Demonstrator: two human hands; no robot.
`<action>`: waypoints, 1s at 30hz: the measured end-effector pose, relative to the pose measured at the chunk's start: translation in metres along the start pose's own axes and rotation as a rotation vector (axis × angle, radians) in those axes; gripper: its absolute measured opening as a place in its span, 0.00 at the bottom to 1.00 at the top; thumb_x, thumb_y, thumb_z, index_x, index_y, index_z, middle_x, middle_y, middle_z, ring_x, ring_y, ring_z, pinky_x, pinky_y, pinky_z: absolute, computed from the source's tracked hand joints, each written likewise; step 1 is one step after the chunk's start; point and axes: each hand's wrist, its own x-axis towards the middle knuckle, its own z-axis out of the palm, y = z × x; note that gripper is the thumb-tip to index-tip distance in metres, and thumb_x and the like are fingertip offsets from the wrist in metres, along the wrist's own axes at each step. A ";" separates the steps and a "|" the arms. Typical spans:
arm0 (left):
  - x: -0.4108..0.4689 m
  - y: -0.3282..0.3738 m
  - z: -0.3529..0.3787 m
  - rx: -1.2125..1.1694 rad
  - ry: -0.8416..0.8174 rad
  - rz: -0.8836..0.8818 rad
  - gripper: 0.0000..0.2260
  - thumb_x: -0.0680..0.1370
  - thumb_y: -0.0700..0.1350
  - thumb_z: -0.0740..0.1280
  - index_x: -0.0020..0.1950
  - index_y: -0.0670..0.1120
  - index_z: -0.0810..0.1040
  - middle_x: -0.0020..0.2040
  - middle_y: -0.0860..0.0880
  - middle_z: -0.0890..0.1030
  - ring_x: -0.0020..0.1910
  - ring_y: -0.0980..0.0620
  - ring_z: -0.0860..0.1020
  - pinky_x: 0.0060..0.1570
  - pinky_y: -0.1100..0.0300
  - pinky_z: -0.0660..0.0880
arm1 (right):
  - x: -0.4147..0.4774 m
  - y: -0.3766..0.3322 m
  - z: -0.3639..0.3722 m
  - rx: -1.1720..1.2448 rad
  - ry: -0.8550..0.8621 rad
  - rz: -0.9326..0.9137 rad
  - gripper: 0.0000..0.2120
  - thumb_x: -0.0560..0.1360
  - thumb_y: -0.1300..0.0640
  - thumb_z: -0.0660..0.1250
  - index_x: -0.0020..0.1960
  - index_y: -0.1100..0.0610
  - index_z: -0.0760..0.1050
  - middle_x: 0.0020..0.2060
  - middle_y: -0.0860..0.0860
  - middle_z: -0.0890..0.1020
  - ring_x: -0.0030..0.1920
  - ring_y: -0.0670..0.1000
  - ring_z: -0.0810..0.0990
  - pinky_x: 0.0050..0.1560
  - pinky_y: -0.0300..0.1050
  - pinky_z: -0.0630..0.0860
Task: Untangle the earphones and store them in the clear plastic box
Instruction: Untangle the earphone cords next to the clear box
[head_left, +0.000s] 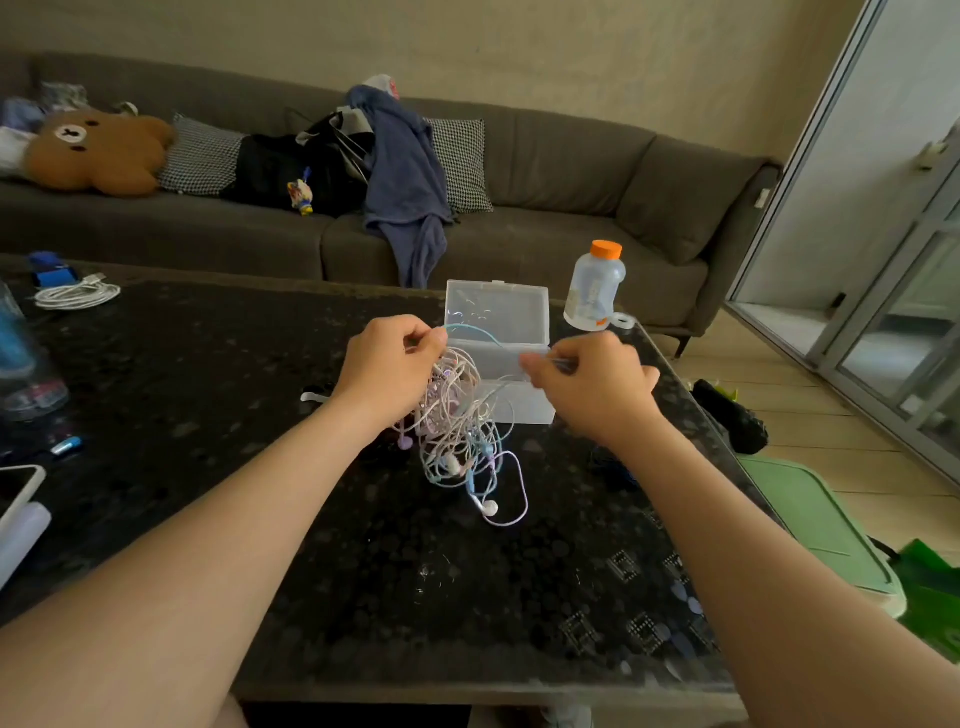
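Earphones (457, 431) hang as one pale knot of pink, lilac and blue cord from our left hand (389, 369), whose fingers are curled round the top of the bundle. The lower loops and a white earbud (488, 507) trail onto the dark counter (363, 561). We judge that lifting the knot lets its own weight loosen the loops, so we can see which cord crosses which. Our right hand (592, 384) pinches a single blue strand (470, 328) that arcs over from the left hand in front of the clear plastic box (519, 408). It draws that strand out to the side, taut enough to trace (how far it runs into the knot we cannot tell). The box stands just behind the tangle with its lid (496, 310) tipped up and back, presumably so a freed set can go straight in. No cord seems stored in it yet. A bottle (595, 283) with an orange cap stands just beside the box, to its right, out of the way of our hands. We take the untangling to be at an early stage, since most cords are knotted together.
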 end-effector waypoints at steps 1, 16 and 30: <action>0.000 0.000 -0.001 -0.003 -0.006 -0.009 0.12 0.86 0.53 0.66 0.51 0.48 0.85 0.44 0.53 0.84 0.46 0.56 0.81 0.44 0.58 0.74 | 0.000 -0.002 -0.001 0.062 0.051 0.002 0.21 0.81 0.39 0.67 0.41 0.55 0.84 0.34 0.50 0.83 0.43 0.50 0.77 0.60 0.54 0.64; -0.003 0.001 -0.003 0.196 -0.074 -0.095 0.13 0.85 0.57 0.66 0.61 0.51 0.84 0.65 0.44 0.72 0.54 0.48 0.74 0.54 0.54 0.68 | -0.004 -0.023 -0.009 0.882 0.276 0.346 0.16 0.85 0.49 0.65 0.48 0.60 0.80 0.37 0.56 0.85 0.34 0.53 0.88 0.42 0.50 0.87; 0.002 -0.007 -0.004 -0.041 -0.049 -0.289 0.10 0.86 0.49 0.66 0.52 0.48 0.86 0.48 0.50 0.84 0.46 0.53 0.81 0.51 0.51 0.79 | -0.001 -0.027 -0.012 0.954 0.176 0.418 0.06 0.81 0.52 0.71 0.56 0.46 0.76 0.54 0.53 0.81 0.43 0.50 0.80 0.32 0.44 0.81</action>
